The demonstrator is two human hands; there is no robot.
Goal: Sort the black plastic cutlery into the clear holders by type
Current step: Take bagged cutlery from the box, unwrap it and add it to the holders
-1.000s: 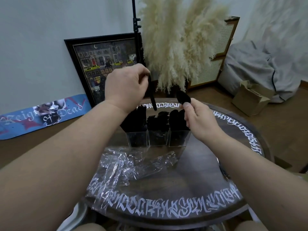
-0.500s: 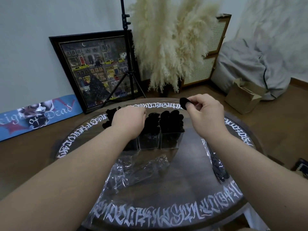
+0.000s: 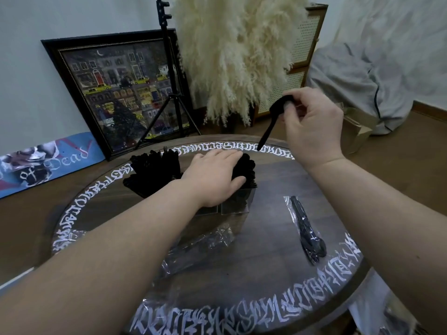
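Round dark wood table (image 3: 273, 189), white script round rim, fills lower frame. Framed painting (image 3: 121, 93), tripod stand (image 3: 169, 76), pampas grass (image 3: 237, 56) behind; skateboard deck (image 3: 46, 163) at left edge. Black spoon (image 3: 272, 122) glossy, bowl up, handle slanting down-left, centre right of frame. Right hand (image 3: 314, 126) pinches bowl, fingers curled on it. Left hand (image 3: 212, 177) flat, fingers straight, resting atop cutlery in clear holders (image 3: 235, 204), centre frame. Wrapped cutlery packet (image 3: 306, 228) lower right; crumpled wrappers (image 3: 205, 243) lower centre.
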